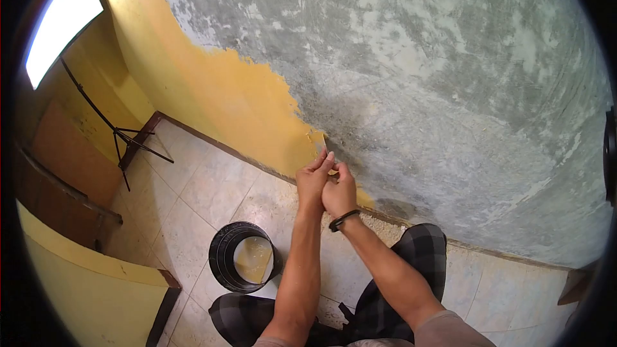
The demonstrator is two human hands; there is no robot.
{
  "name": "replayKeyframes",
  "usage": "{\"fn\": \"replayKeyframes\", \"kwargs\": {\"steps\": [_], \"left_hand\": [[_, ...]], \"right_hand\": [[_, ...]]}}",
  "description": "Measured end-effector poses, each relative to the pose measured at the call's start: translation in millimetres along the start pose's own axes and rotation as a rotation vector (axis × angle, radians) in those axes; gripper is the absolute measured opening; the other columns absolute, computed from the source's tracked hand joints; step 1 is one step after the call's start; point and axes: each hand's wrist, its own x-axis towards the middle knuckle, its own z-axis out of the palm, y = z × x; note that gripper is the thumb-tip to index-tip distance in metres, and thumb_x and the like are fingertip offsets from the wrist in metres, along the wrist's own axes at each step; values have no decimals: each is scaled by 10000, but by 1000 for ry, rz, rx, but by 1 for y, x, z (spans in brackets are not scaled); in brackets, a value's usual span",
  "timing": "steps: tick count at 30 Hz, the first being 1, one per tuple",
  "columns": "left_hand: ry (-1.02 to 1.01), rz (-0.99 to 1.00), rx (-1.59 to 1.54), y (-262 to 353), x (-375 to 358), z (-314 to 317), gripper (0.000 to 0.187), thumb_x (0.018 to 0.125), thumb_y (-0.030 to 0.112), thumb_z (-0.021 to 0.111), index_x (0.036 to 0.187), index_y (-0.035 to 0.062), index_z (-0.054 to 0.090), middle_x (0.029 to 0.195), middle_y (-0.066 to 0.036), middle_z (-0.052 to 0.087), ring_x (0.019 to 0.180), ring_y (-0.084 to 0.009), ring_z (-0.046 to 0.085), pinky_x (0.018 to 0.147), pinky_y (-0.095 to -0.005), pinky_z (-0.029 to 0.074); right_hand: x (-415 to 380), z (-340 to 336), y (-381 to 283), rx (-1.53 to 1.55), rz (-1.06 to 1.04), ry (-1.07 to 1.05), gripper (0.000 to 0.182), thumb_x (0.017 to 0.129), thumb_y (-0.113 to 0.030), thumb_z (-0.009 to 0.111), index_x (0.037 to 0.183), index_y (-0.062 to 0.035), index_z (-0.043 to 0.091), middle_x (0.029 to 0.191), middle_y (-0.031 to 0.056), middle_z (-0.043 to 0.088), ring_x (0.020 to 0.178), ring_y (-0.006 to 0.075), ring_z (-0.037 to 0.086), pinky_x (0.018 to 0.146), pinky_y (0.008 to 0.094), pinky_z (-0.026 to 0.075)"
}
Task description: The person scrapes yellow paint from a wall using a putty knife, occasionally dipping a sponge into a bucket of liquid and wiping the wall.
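My left hand (311, 181) and my right hand (340, 194) are close together, low on the wall. Their fingers are closed round a scraper (321, 146), whose handle is hidden in them. Its thin blade is at the ragged edge of the yellow paint (257, 106), where a bit of paint is lifted. Right of that edge the wall is bare grey plaster (411, 103) with pale patches. A dark band circles my right wrist.
A black bucket (220, 263) with cloudy liquid and a yellowish piece inside stands on the tiled floor (183, 231), left of my arms. Paint crumbs lie along the wall's foot. A black tripod stand (116, 130) is at the far left, and a low yellow partition (90, 283) is nearer.
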Motion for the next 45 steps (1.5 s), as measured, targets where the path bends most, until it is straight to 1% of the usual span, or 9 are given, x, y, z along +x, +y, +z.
{"fn": "replayKeyframes", "kwargs": {"steps": [1, 2, 3, 5, 7, 8, 19, 35, 45], "left_hand": [[2, -13, 1, 5, -6, 2, 352, 818, 114, 714, 1117, -53, 630, 872, -73, 665, 676, -82, 569, 589, -221, 463], [-3, -48, 20, 12, -11, 7, 344, 820, 116, 712, 1111, -50, 633, 858, -70, 663, 673, -84, 570, 580, -223, 463], [-13, -72, 37, 17, -11, 10, 336, 822, 119, 710, 1105, -47, 636, 845, -67, 661, 670, -86, 571, 571, -225, 463], [-3, -64, 48, 6, 0, 3, 330, 822, 119, 710, 1100, -44, 638, 832, -71, 655, 687, -90, 576, 559, -230, 470], [51, 125, 52, -6, 14, 1, 336, 827, 132, 710, 1095, -57, 635, 840, -75, 649, 670, -91, 570, 536, -237, 457], [10, 10, -73, 0, 5, 5, 371, 827, 145, 713, 1109, -78, 622, 943, -93, 662, 747, -101, 576, 642, -234, 469], [18, 7, -16, -6, -22, 26, 415, 825, 132, 712, 1180, -48, 591, 815, -29, 628, 636, -73, 523, 564, -212, 431], [54, 20, 32, 6, -9, 22, 397, 823, 140, 713, 1139, -75, 606, 992, -84, 660, 783, -82, 549, 674, -222, 456], [110, 77, 21, 11, 15, 4, 374, 822, 128, 716, 1136, -50, 618, 892, -27, 643, 706, -73, 535, 612, -217, 442]], "right_hand": [[0, -6, -2, 31, 85, -48, 184, 838, -127, 546, 984, -17, 561, 870, 216, 647, 781, 326, 631, 682, 391, 475], [0, -10, -5, 27, 85, -45, 137, 851, -47, 533, 976, 7, 551, 761, 100, 603, 639, 134, 562, 528, 292, 432], [3, -10, -8, 23, 84, -42, 137, 851, -47, 533, 976, 7, 551, 761, 100, 603, 639, 134, 562, 528, 292, 432], [2, -13, -10, 11, 106, -96, 189, 824, -119, 541, 978, -13, 567, 845, 218, 646, 771, 331, 633, 683, 393, 472], [14, -7, 5, 16, 56, -143, 235, 809, -160, 570, 985, -4, 565, 829, 211, 648, 783, 352, 630, 698, 404, 475], [15, -8, 3, -2, 79, -152, 237, 813, -166, 570, 985, -3, 566, 840, 220, 646, 794, 353, 630, 701, 406, 476], [0, -48, -19, -5, 155, -172, 210, 819, -141, 535, 981, -15, 579, 916, 229, 646, 882, 362, 629, 729, 398, 476], [8, -30, -23, 70, 125, -132, 249, 799, -137, 542, 998, 7, 584, 910, 237, 652, 843, 353, 642, 735, 406, 480], [16, -2, -22, -25, 52, -152, 294, 797, -215, 589, 999, -2, 583, 919, 225, 646, 867, 350, 629, 742, 397, 477]]}}
